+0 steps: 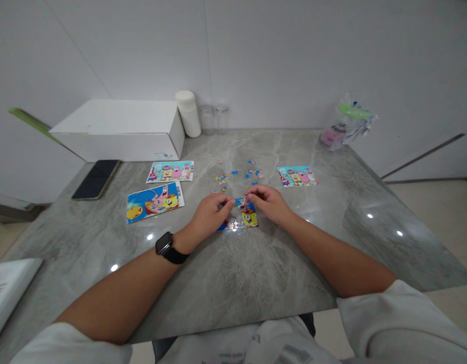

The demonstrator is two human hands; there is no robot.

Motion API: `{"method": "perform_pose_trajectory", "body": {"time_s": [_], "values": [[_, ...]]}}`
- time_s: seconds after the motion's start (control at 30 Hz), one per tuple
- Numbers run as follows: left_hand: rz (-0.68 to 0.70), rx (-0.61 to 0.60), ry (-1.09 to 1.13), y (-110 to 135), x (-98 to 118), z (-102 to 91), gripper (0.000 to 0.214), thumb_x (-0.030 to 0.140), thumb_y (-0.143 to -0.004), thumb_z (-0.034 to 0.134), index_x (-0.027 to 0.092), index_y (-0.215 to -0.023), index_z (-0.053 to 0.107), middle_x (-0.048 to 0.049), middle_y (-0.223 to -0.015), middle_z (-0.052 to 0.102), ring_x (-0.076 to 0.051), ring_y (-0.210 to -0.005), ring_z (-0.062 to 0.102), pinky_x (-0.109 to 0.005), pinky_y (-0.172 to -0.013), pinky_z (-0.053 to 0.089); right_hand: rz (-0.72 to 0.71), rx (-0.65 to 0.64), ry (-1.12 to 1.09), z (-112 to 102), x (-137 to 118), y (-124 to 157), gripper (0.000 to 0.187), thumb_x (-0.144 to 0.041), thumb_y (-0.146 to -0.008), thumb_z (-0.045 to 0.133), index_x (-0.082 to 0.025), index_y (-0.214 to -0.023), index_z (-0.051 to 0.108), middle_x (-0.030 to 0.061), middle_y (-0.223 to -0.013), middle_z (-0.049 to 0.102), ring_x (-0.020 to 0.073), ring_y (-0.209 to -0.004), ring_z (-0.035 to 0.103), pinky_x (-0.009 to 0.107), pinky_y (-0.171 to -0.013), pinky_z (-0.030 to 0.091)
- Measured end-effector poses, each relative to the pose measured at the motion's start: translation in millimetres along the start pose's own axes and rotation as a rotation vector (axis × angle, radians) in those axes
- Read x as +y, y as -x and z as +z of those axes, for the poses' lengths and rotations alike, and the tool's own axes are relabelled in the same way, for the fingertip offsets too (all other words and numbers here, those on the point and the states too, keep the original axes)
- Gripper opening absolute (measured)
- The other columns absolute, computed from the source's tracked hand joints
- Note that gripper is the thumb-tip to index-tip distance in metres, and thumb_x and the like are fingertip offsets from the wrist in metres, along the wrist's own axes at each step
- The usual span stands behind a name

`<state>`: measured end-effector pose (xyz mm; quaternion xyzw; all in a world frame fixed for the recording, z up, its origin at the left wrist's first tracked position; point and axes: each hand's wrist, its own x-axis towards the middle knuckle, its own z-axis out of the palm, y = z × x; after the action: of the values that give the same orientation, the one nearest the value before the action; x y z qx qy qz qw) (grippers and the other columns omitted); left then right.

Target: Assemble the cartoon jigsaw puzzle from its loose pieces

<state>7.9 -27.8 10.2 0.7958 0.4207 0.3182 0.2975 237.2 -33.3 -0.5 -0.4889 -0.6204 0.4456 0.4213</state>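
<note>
A small, partly built cartoon jigsaw [244, 219] lies on the grey marble table [256, 273] right in front of me. My left hand [209, 214] rests on its left edge with fingers curled and pinched together at the puzzle's top. My right hand [267, 201] sits on the right edge, fingers bent and pinched over the upper part of the puzzle. What the fingertips hold is too small to make out. Several loose puzzle pieces [237, 175] lie scattered just beyond both hands.
Finished cartoon pictures lie around: two at the left [155, 201] [170, 171] and one at the right [297, 176]. A white box [120, 130], a dark phone [96, 179], a white cylinder [188, 113], clear jars [214, 117] and a plastic bag [347, 124] stand farther back.
</note>
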Motion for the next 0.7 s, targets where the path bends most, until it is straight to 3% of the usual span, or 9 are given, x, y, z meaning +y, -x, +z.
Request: {"method": "perform_pose_trajectory", "body": {"time_s": [0.27,0.4,0.7], "values": [[0.056,-0.094,-0.087,-0.2,-2.6,3.6,0.036,0.039,-0.104,0.054,0.02,-0.075,0.065,0.0,-0.075,0.07,-0.016,-0.073,0.06,-0.033,-0.084,0.045,-0.057,-0.09,0.044,1.0,-2.4,4.6,0.028,-0.047,-0.094,0.064,-0.021,-0.1,0.074,0.0032,-0.089,0.076,0.0181,-0.08,0.069,0.031,-0.076,0.054],[0.053,-0.108,-0.091,0.0,-3.1,3.7,0.034,0.038,-0.103,0.055,0.019,-0.076,0.065,0.0001,-0.075,0.07,-0.016,-0.072,0.06,-0.034,-0.084,0.043,-0.062,-0.064,0.052,1.0,-3.9,5.0,0.029,-0.046,-0.097,0.059,-0.021,-0.1,0.074,0.0038,-0.091,0.077,0.0182,-0.081,0.07,0.031,-0.076,0.054],[0.061,-0.118,-0.067,-0.9,-2.1,2.4,0.033,0.038,-0.103,0.056,0.019,-0.079,0.07,-0.0004,-0.077,0.072,-0.016,-0.073,0.062,-0.032,-0.079,0.043,-0.072,-0.136,0.092,3.0,-4.6,5.5,0.024,-0.042,-0.094,0.063,-0.021,-0.097,0.075,0.0027,-0.085,0.075,0.0177,-0.078,0.067,0.03,-0.073,0.053]]}}
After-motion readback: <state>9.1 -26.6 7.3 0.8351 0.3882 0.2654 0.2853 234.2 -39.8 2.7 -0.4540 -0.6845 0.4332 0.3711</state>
